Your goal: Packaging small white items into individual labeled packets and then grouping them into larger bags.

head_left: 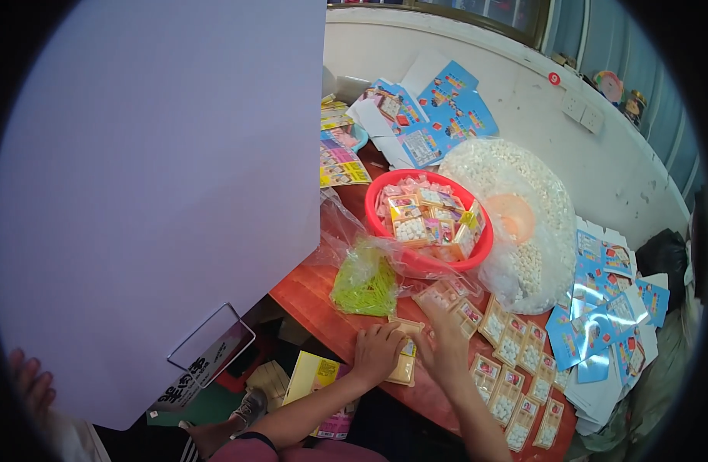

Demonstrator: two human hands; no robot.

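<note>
Glossy rectangular pack [402, 373] meets curled left grip [378, 353], clasp unclear; right grip [445, 350] spread, released.

Looking down from the wearer's head through a fisheye lens, facing across the red tabletop [311, 290] toward a white wall [515, 100]; near left hand [378, 354] and right hand [444, 346], partly screened at left by a pale panel [161, 192].
</note>
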